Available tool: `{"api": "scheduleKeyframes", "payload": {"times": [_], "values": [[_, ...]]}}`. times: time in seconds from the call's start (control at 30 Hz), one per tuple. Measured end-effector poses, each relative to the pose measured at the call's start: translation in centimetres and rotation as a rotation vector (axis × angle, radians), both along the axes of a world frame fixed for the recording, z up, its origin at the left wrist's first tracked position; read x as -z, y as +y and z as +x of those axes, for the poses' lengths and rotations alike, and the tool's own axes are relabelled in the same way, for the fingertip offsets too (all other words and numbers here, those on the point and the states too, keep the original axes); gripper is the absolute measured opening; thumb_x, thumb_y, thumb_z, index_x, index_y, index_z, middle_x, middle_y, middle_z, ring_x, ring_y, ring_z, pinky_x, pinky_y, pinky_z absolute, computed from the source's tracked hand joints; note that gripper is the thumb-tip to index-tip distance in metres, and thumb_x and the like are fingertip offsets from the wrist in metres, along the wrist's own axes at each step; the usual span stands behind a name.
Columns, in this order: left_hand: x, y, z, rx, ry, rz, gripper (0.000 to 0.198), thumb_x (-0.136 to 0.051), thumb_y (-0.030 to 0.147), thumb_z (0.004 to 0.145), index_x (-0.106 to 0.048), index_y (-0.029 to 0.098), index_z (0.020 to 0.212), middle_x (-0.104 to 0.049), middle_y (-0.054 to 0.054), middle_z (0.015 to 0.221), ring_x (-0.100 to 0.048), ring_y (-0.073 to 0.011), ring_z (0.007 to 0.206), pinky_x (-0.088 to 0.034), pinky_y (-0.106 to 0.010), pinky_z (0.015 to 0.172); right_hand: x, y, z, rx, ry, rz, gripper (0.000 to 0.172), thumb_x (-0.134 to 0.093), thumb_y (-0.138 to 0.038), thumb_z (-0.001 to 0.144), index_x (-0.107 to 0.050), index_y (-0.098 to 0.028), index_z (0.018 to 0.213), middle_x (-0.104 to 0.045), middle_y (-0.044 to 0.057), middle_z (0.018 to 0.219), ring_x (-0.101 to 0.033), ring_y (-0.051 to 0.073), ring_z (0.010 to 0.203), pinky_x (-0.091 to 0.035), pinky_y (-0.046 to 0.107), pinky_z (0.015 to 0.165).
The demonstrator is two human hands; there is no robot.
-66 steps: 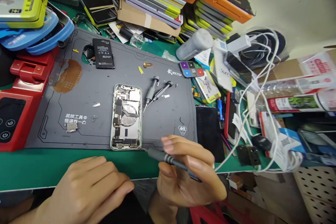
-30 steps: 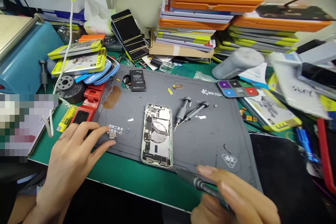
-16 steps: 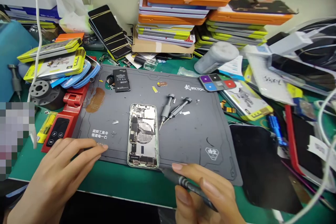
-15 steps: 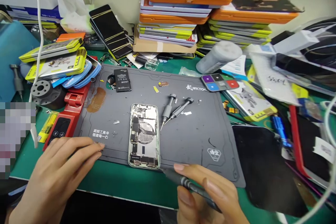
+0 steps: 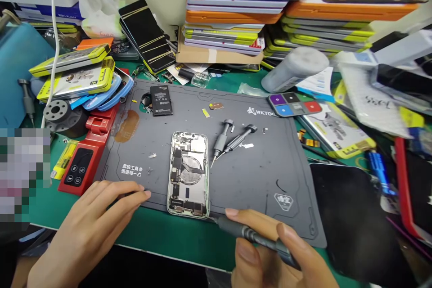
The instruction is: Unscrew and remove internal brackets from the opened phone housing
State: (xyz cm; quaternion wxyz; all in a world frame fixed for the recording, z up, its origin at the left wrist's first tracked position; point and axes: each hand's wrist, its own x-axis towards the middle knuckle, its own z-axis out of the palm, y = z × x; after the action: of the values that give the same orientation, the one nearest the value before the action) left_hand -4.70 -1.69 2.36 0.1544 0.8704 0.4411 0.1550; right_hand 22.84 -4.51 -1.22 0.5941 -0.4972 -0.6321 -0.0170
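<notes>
An opened phone [image 5: 198, 186] lies on the grey mat [image 5: 251, 180] with its inner parts bared. My right hand [image 5: 270, 252] grips a dark grey screwdriver [image 5: 249, 232], and its thin tip is at the phone's lower right corner. Whether the tip touches the frame I cannot tell. Left of the phone, my left hand [image 5: 91, 222] hovers or rests by the mat's front edge, fingers stretched out and nothing visible in them. Two more screwdrivers, one upright-angled [image 5: 221, 139] and one slanted [image 5: 239, 138], lie right of the phone. A black battery [image 5: 161, 100] sits farther back.
A red device with buttons [image 5: 81, 162] borders the mat's left side. A dark screen panel [image 5: 354, 220] lies at the right. Stacked orange and yellow cases [image 5: 232, 15] stand behind, beside a grey-white cylinder [image 5: 295, 69]. Small loose parts [image 5: 249, 146] dot the mat.
The view has shifted slightly. My left hand has moved a little right, toward the phone. The screwdriver in my right hand stays at the same corner of the phone.
</notes>
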Motion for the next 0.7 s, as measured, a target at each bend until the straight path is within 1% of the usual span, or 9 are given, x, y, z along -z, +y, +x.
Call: {"api": "scheduleKeyframes", "payload": {"times": [0.1,0.17,0.23,0.3,0.4,0.47,0.6,0.7], "values": [[0.0,0.1,0.4,-0.069,-0.011,0.076,0.029,-0.060,0.027,0.113,-0.063,0.022,0.141,-0.066,-0.004,0.137,-0.062,-0.0166,0.123,-0.044,-0.031,0.113,-0.1,0.0,0.1,-0.025,-0.002,-0.008,0.076,-0.068,0.019,0.088,-0.063,-0.017,0.155,-0.077,0.008,0.108,-0.078,0.022,0.090,-0.070,0.032,0.069],[-0.1,0.3,0.5,-0.092,0.020,0.104,0.028,-0.059,0.031,0.113,-0.064,0.022,0.140,-0.067,-0.004,0.133,-0.064,-0.0171,0.120,-0.046,-0.032,0.112,-0.2,0.0,0.1,-0.023,0.002,-0.007,0.077,-0.068,0.020,0.087,-0.063,-0.017,0.155,-0.076,0.007,0.108,-0.078,0.021,0.088,-0.071,0.031,0.068],[-0.1,0.4,0.5,-0.056,0.051,0.108,0.026,-0.055,0.027,0.114,-0.065,0.022,0.138,-0.069,-0.003,0.131,-0.065,-0.0168,0.119,-0.048,-0.033,0.110,-0.2,0.0,0.1,-0.018,0.008,-0.014,0.078,-0.067,0.020,0.088,-0.063,-0.019,0.156,-0.076,0.007,0.109,-0.078,0.021,0.088,-0.071,0.031,0.067],[-0.1,0.6,0.6,-0.019,0.059,0.120,0.023,-0.055,0.023,0.114,-0.066,0.021,0.134,-0.070,-0.003,0.129,-0.065,-0.0165,0.117,-0.048,-0.033,0.108,-0.1,-0.1,0.1,-0.021,0.018,-0.025,0.075,-0.067,0.016,0.092,-0.061,-0.020,0.157,-0.075,0.006,0.109,-0.078,0.021,0.087,-0.071,0.031,0.066],[0.0,0.8,1.0,-0.046,0.023,0.158,0.018,-0.059,0.023,0.113,-0.066,0.018,0.129,-0.069,-0.004,0.124,-0.064,-0.0162,0.112,-0.048,-0.032,0.106,0.2,-0.3,0.1,-0.038,0.044,-0.063,0.072,-0.068,0.009,0.099,-0.056,-0.024,0.161,-0.075,0.005,0.108,-0.078,0.019,0.086,-0.072,0.031,0.067],[0.1,1.0,1.7,-0.063,-0.003,0.161,0.017,-0.061,0.023,0.112,-0.066,0.018,0.128,-0.067,-0.005,0.123,-0.064,-0.0161,0.111,-0.048,-0.032,0.106,0.4,-0.3,0.0,-0.036,0.059,-0.064,0.070,-0.069,0.008,0.100,-0.056,-0.024,0.161,-0.075,0.004,0.107,-0.078,0.019,0.086,-0.072,0.031,0.067],[0.2,1.4,3.7,-0.052,-0.053,0.157,0.019,-0.065,0.021,0.110,-0.066,0.018,0.129,-0.065,-0.005,0.121,-0.063,-0.0161,0.111,-0.048,-0.032,0.104,0.3,-0.1,-0.2,-0.019,0.075,-0.038,0.060,-0.070,0.005,0.100,-0.062,-0.017,0.155,-0.076,0.006,0.104,-0.078,0.020,0.086,-0.072,0.031,0.067],[0.4,1.7,5.4,-0.035,-0.053,0.190,0.020,-0.068,0.021,0.108,-0.065,0.018,0.128,-0.065,-0.004,0.118,-0.063,-0.0167,0.105,-0.049,-0.033,0.098,0.0,0.0,0.0,-0.018,0.056,-0.057,0.060,-0.068,0.005,0.100,-0.060,-0.014,0.156,-0.077,0.007,0.104,-0.078,0.021,0.082,-0.072,0.032,0.065]]}}
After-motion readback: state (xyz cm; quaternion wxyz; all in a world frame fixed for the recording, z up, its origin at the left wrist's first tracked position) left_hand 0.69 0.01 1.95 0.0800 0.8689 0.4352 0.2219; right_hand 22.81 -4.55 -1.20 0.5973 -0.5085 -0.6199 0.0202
